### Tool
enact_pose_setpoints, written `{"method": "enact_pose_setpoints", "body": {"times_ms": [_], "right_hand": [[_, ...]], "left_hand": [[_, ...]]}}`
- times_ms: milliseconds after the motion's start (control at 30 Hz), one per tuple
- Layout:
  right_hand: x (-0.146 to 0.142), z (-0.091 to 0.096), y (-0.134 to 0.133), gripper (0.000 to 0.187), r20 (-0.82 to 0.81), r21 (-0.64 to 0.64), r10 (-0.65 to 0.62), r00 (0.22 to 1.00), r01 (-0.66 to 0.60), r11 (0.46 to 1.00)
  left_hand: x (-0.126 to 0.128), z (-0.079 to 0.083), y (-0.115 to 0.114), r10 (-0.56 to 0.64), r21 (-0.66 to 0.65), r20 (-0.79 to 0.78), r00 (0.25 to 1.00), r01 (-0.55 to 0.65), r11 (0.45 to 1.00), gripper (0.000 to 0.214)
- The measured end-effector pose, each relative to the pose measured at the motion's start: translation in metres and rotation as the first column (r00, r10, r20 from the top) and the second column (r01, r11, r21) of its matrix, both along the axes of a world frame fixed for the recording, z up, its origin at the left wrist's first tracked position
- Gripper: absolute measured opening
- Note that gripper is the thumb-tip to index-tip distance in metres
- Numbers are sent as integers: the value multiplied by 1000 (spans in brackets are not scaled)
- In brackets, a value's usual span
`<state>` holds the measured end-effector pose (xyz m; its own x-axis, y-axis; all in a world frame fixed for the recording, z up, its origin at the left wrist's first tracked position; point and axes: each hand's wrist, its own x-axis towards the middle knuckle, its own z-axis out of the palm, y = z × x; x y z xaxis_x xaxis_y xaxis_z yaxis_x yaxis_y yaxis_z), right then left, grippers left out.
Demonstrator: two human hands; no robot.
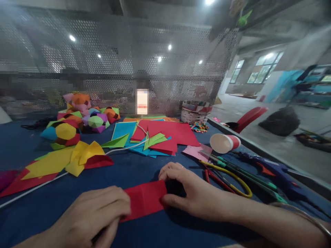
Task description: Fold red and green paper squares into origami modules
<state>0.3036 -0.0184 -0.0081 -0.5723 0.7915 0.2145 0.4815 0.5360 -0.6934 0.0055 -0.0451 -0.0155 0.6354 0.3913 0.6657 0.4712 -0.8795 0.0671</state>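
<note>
A folded strip of red paper point(146, 199) lies on the blue table cover point(144, 165) close to me. My left hand point(95, 213) has its fingers curled over the strip's left end and pinches it. My right hand point(186, 193) grips the right end between thumb and bent fingers. Both hands rest low on the table.
Scissors point(227, 175) with yellow, red and green handles lie right of my right hand, beside a blue glue gun point(274, 172) and a tipped paper cup point(223, 143). Coloured paper sheets point(160, 136), folded paper balls point(77, 120), a basket point(195, 112) and a mesh screen point(129, 62) lie beyond.
</note>
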Motion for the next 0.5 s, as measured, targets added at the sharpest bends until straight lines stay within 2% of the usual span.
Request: {"method": "enact_pose_setpoints", "body": {"times_ms": [67,167,300,400,500], "right_hand": [[-4,-2,-3,16,-17,75,-4,1000,6,997],[-9,-1,-8,18,-71,223,7,997,9,975],[-11,4,-15,11,-158,445,101,982,-21,895],[-9,6,-16,6,-120,545,183,976,-89,834],[-5,4,-16,32,38,614,131,991,-127,779]], "left_hand": [[13,8,7,37,-30,-16,999,-38,999,29],[25,9,17,14,-110,-24,1000,-16,994,32],[29,4,23,-12,-171,22,1000,16,985,28],[28,5,22,-10,-189,34,999,16,982,20],[27,7,22,-5,-169,41,999,11,985,11]]}}
